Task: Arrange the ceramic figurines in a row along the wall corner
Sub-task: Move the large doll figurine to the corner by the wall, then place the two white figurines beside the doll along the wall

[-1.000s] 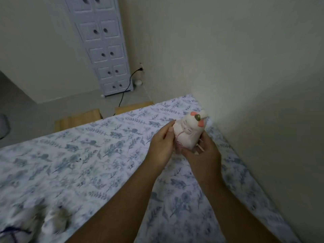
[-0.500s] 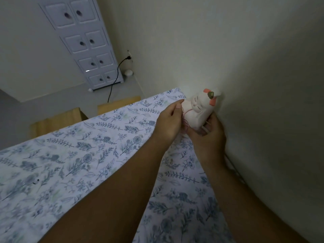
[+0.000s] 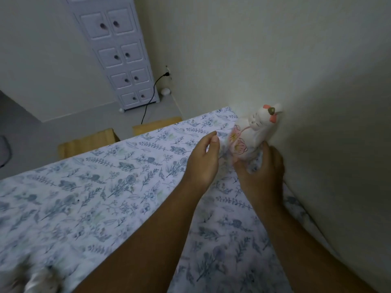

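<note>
In the head view, a white cat figurine (image 3: 252,136) with orange ears and pink painted flowers stands at the far right corner of the table (image 3: 118,187), close against the wall (image 3: 275,60), though actual contact cannot be made out. The right hand (image 3: 261,166) cups the figurine's base, its grip wrapped around the lower body. The left hand (image 3: 203,161) sits just beside the figurine with fingers loosely curled and apart, holding nothing. A leaf-patterned cloth covers the table. A blurred pale shape (image 3: 36,280) lies at the near left edge. Beyond the table stand a white drawer cabinet (image 3: 118,53) and two wooden stools (image 3: 88,142)
</note>
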{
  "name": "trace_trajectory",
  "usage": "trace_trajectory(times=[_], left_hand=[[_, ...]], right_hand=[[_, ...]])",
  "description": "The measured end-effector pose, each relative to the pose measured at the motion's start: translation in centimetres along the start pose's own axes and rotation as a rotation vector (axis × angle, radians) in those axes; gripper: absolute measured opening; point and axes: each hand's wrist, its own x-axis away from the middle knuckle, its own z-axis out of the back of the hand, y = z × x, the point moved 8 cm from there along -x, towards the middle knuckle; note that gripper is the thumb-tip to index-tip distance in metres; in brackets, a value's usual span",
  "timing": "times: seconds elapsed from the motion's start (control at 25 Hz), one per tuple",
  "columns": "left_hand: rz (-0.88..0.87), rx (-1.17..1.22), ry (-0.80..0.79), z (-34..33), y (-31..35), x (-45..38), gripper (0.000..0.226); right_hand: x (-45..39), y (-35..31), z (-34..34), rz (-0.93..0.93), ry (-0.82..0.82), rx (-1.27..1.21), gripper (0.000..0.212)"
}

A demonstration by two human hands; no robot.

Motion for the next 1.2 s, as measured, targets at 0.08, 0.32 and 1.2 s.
trace_trajectory(times=[0.08,0.32,1.2], left_hand=[[-0.02,-0.073,0.066,4.4,-0.9,4.1,0.046],[0.03,-0.244,0.292,22.0,-6.8,21.0,0.05],[-0.055,-0.258,0.262,31.9,-13.9,27.1,0.036]], right_hand=[[4.2,-1.8,-0.2,0.008,-0.016,0.144,0.088],[20.5,-12.4,-9.2,0.337,-0.477,0.167,0.074],[32.5,-14.4,-16.1,0.219,-0.602,0.017,0.063]])
